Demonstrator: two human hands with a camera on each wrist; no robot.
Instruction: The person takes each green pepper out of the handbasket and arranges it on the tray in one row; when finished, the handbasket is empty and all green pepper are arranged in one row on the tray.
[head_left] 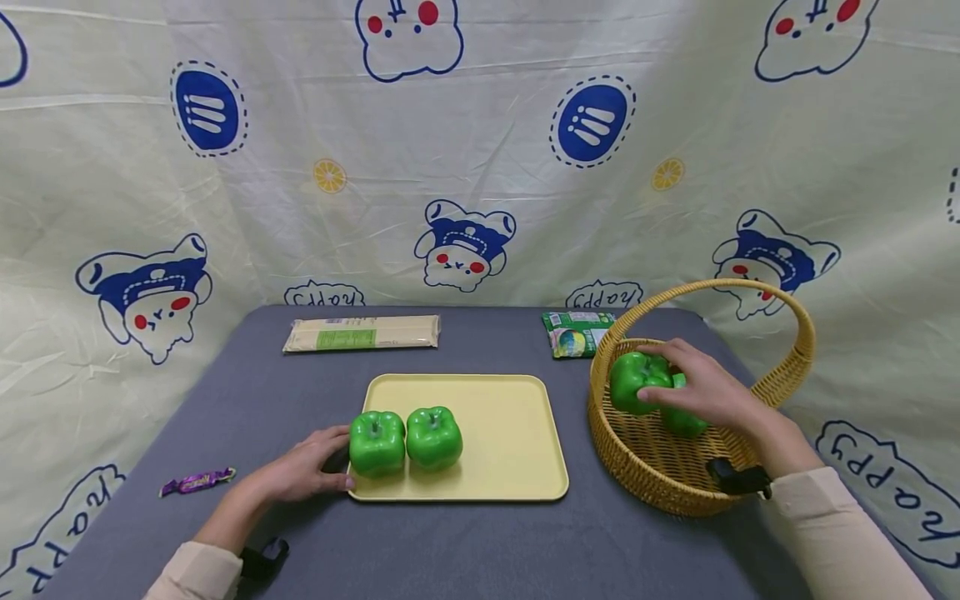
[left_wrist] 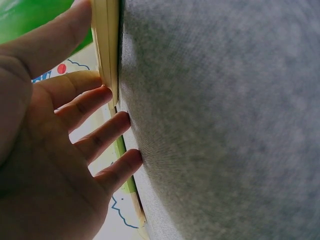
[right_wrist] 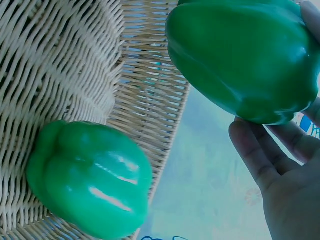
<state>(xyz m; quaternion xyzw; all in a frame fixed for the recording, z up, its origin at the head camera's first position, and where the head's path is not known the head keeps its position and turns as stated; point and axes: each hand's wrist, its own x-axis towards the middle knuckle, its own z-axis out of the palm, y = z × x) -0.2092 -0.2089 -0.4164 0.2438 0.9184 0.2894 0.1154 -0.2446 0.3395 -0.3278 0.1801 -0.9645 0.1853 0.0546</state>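
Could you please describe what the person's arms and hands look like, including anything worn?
The left hand and right hand are ungloved. Each forearm wears a plain, pale cream fabric sleeve, and a small black device sits near each wrist.

The grey table (head_left: 480, 546) bears a yellow tray (head_left: 510, 433), wicker basket (head_left: 633, 479), purple wrapper (head_left: 197, 482), beige packet (head_left: 362, 333) and green packet (head_left: 576, 334).

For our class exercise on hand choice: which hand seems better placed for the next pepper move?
Probably the right hand: it holds a green pepper at the basket, while the left hand touches the yellow tray.
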